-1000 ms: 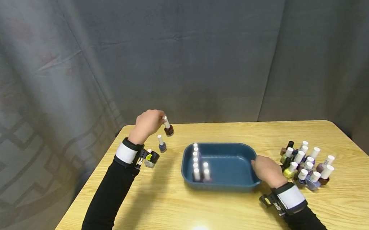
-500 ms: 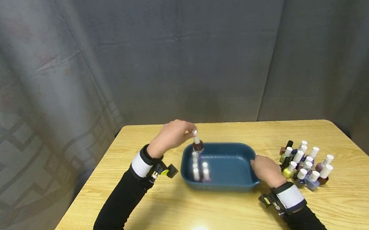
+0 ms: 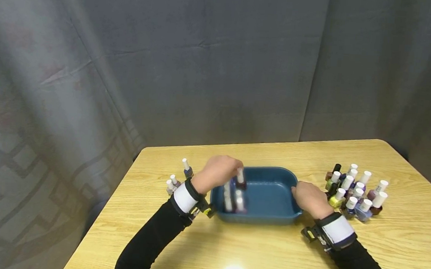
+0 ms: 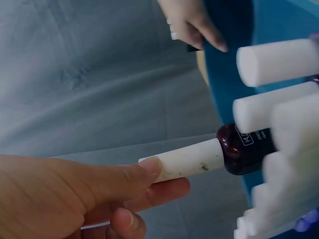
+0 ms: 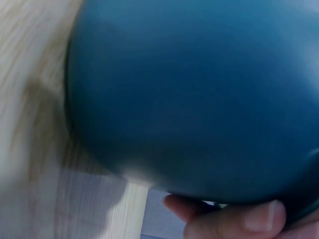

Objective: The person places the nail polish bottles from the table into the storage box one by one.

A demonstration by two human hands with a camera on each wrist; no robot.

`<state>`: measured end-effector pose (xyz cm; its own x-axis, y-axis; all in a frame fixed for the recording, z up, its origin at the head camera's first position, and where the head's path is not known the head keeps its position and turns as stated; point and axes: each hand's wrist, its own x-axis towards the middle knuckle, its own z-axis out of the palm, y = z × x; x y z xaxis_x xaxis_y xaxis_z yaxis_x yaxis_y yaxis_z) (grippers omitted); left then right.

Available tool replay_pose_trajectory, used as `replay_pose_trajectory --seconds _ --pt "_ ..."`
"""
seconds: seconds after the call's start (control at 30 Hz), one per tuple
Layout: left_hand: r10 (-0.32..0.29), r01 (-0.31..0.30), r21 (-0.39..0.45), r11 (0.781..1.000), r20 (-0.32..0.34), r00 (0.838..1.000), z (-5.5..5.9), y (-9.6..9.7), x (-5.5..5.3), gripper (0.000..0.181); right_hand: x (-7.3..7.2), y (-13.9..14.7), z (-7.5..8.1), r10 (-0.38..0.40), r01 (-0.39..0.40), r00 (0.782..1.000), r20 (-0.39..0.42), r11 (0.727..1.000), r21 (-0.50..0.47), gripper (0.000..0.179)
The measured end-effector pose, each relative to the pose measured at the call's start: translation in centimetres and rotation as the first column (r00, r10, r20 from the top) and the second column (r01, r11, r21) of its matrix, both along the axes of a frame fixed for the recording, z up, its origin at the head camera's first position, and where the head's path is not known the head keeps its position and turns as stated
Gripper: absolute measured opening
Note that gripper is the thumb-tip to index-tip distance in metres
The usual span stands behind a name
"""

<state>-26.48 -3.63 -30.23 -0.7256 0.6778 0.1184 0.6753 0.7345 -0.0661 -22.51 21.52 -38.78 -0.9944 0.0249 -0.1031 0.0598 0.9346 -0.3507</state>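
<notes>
My left hand (image 3: 220, 173) pinches the white cap of a dark red nail polish bottle (image 4: 244, 149) between thumb and fingers. The bottle hangs inside the left part of a blue tray (image 3: 270, 217), beside several white-capped nail polish bottles (image 3: 227, 199) lined up there. In the left wrist view, the white caps (image 4: 279, 59) of those bottles crowd the right side. My right hand (image 3: 312, 198) grips the tray's right rim, its fingers (image 5: 259, 219) curled at the edge in the right wrist view.
Several nail polish bottles (image 3: 355, 194) with mostly white caps stand grouped right of the tray. To the left, a blue bottle (image 3: 188, 169) and pale bottles (image 3: 172, 185) stand near the left forearm. The wooden table (image 3: 266, 256) ends at a grey curtain (image 3: 220, 67).
My left hand has carried the dark red nail polish bottle rightward from the table's left side, over the rim and down into the tray. The right hand stays on the rim.
</notes>
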Motion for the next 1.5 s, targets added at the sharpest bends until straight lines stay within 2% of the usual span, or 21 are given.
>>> replay_pose_trajectory --seconds 0.23,0.5,0.97,1.33,1.5 --pt "0.008 -0.008 -0.006 1.000 0.058 0.998 -1.5 0.1 -0.1 0.010 0.1 -0.1 0.3 0.008 -0.008 1.000 -0.001 1.000 0.004 0.034" --pt "-0.017 0.018 -0.016 1.000 0.077 0.997 -2.3 -0.1 0.0 0.012 -0.1 -0.1 0.1 0.001 0.000 1.000 -0.023 1.000 0.020 0.031" --pt "-0.028 0.034 -0.062 0.997 0.089 0.996 -3.0 0.0 0.2 0.010 0.0 0.0 0.1 0.014 -0.014 1.000 -0.014 1.000 0.021 0.033" --pt "-0.039 0.044 -0.070 0.997 0.073 0.997 -2.8 0.0 0.6 0.015 0.2 -0.1 0.3 0.004 -0.004 1.000 -0.011 1.000 0.015 0.033" --pt "-0.029 0.034 -0.063 0.997 0.084 0.996 -2.7 0.0 0.8 0.014 0.2 -0.1 0.4 0.006 -0.006 1.000 -0.017 1.000 0.013 0.033"
